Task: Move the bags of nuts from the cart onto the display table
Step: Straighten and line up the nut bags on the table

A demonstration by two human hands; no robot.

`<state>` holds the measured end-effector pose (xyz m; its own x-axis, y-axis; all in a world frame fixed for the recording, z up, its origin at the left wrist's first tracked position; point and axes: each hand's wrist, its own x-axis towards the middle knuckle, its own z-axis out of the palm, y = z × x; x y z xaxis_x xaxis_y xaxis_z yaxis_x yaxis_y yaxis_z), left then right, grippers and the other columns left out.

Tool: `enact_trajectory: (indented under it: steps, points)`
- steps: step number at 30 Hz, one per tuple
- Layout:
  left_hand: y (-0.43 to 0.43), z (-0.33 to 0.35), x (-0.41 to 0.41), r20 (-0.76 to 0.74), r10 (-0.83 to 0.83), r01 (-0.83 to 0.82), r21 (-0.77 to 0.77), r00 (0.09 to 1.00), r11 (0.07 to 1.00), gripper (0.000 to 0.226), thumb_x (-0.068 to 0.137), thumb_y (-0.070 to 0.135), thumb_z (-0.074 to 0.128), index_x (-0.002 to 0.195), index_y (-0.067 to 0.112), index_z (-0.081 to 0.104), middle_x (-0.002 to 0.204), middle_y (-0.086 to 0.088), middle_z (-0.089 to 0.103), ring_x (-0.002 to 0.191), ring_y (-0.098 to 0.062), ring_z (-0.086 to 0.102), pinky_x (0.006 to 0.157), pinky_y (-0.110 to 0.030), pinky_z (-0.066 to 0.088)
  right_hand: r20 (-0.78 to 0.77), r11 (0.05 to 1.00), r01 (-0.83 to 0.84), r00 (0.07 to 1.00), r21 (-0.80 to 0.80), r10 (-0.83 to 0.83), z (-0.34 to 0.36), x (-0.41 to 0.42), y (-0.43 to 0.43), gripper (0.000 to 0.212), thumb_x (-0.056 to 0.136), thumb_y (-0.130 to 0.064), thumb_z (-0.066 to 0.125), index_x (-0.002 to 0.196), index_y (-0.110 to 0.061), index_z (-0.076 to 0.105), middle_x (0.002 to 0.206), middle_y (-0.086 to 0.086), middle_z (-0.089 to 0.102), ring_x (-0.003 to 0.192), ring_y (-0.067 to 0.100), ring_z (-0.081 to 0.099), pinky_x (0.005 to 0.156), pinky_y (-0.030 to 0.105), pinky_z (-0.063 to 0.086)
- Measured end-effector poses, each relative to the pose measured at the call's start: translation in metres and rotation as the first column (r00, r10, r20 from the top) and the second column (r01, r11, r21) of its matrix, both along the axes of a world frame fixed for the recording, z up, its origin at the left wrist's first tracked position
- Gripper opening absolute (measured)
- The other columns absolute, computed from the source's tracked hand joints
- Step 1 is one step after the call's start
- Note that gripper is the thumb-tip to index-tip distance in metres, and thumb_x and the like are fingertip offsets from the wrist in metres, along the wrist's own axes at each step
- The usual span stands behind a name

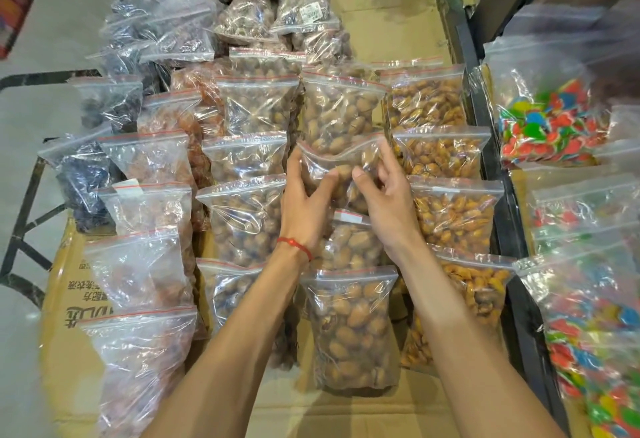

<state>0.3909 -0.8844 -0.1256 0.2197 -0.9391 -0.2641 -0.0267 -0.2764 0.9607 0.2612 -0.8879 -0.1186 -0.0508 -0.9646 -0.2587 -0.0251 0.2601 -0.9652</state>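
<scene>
Cardboard-covered surface point(381, 21) bears rows of clear zip bags point(249, 222). In the middle column, one bag of nuts point(332, 163) lies among them, gripped at its sides by the left hand point(304, 198) and right hand point(386, 195).

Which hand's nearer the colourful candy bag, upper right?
Right. The right hand is left of the candy bag; the left hand is farther left, across the nut bag both hands grip.

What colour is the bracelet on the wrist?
Red; the bracelet shows best in the head view.
</scene>
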Motion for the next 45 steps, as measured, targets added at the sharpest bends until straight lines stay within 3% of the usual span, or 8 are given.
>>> enact_trajectory:
  steps: [13, 18, 19, 20, 24, 28, 37, 45]
  points:
    - [-0.009, -0.011, -0.004, 0.036, 0.025, -0.028, 0.087, 0.999, 0.996, 0.078, 0.084, 0.055, 0.058, 0.153, 0.025, 0.039, 0.134, 0.001, 0.068, 0.123, -0.017, 0.065, 0.112, -0.048, 0.047, -0.027, 0.985, -0.060, 0.998, 0.159, 0.065, -0.001, 0.010, -0.015, 0.109, 0.083, -0.063, 0.073, 0.170, -0.031, 0.016, 0.175, -0.004, 0.028, 0.159, 0.020, 0.032, 0.129, 0.052, 0.031]
    - [-0.007, -0.001, -0.013, 0.204, 0.016, -0.036, 0.099, 0.979, 0.994, 0.077, 0.082, 0.065, 0.045, 0.151, 0.032, 0.038, 0.125, 0.006, 0.072, 0.116, -0.026, 0.066, 0.106, -0.049, 0.048, -0.087, 0.979, -0.109, 0.988, 0.173, 0.126, 0.012, -0.001, -0.014, 0.073, 0.109, -0.023, 0.060, 0.169, -0.019, 0.019, 0.151, 0.006, 0.053, 0.124, 0.014, 0.061, 0.101, 0.020, 0.053]
    - [-0.008, -0.001, -0.013, 0.234, -0.006, -0.017, 0.094, 0.972, 0.995, 0.075, 0.083, 0.066, 0.044, 0.149, 0.031, 0.039, 0.124, 0.004, 0.072, 0.115, -0.028, 0.066, 0.105, -0.049, 0.049, -0.081, 0.981, -0.081, 0.992, 0.178, 0.097, 0.012, 0.000, -0.014, 0.070, 0.109, -0.018, 0.059, 0.168, -0.018, 0.022, 0.135, -0.011, 0.040, 0.120, 0.020, 0.061, 0.094, 0.029, 0.052]
    - [-0.009, 0.000, -0.012, 0.252, -0.032, 0.010, 0.090, 0.967, 0.996, 0.071, 0.083, 0.066, 0.044, 0.144, 0.030, 0.042, 0.120, 0.003, 0.074, 0.110, -0.029, 0.068, 0.102, -0.049, 0.051, -0.066, 0.983, -0.027, 0.997, 0.182, 0.039, 0.014, 0.004, -0.014, 0.070, 0.107, -0.020, 0.060, 0.167, -0.020, 0.026, 0.119, 0.026, 0.061, 0.121, 0.025, 0.063, 0.094, 0.030, 0.055]
    - [-0.014, -0.006, -0.001, 0.147, -0.080, 0.069, 0.077, 0.986, 0.995, 0.052, 0.086, 0.060, 0.054, 0.131, 0.034, 0.051, 0.102, 0.007, 0.076, 0.093, -0.020, 0.071, 0.097, -0.051, 0.055, -0.086, 0.985, 0.080, 0.994, 0.150, -0.067, 0.001, 0.020, -0.014, 0.094, 0.074, -0.054, 0.057, 0.162, -0.029, 0.036, 0.153, 0.004, 0.057, 0.136, 0.025, 0.057, 0.115, 0.048, 0.046]
    - [-0.014, -0.010, 0.003, 0.032, -0.102, 0.098, 0.108, 0.994, 0.989, 0.052, 0.089, 0.052, 0.060, 0.135, 0.032, 0.050, 0.115, -0.003, 0.075, 0.101, -0.023, 0.070, 0.100, -0.060, 0.052, -0.044, 0.975, 0.047, 0.998, 0.215, -0.038, 0.004, 0.009, -0.017, 0.059, 0.080, -0.041, 0.067, 0.138, -0.034, 0.055, 0.106, 0.003, 0.074, 0.083, 0.023, 0.070, 0.077, 0.043, 0.058]
    - [-0.065, 0.019, 0.000, 0.054, 0.009, -0.016, 0.128, 0.999, 0.992, 0.083, 0.101, 0.041, 0.062, 0.166, 0.019, 0.015, 0.170, -0.002, 0.025, 0.154, -0.018, 0.028, 0.126, -0.041, 0.026, -0.267, 0.983, 0.105, 0.962, 0.150, -0.062, 0.026, 0.017, -0.076, 0.073, 0.101, -0.047, 0.058, 0.166, -0.023, 0.033, 0.165, -0.001, 0.044, 0.145, 0.022, 0.047, 0.121, 0.046, 0.038]
    - [-0.099, 0.005, -0.009, 0.180, 0.009, -0.039, 0.166, 0.984, 0.985, 0.090, 0.087, 0.065, 0.056, 0.161, 0.019, 0.033, 0.160, -0.004, 0.047, 0.146, -0.023, 0.045, 0.122, -0.045, 0.034, -0.368, 0.991, 0.049, 0.930, 0.122, -0.001, 0.012, 0.016, -0.118, 0.084, 0.103, -0.053, 0.060, 0.168, -0.012, 0.026, 0.167, 0.006, 0.044, 0.154, 0.028, 0.040, 0.126, 0.043, 0.033]
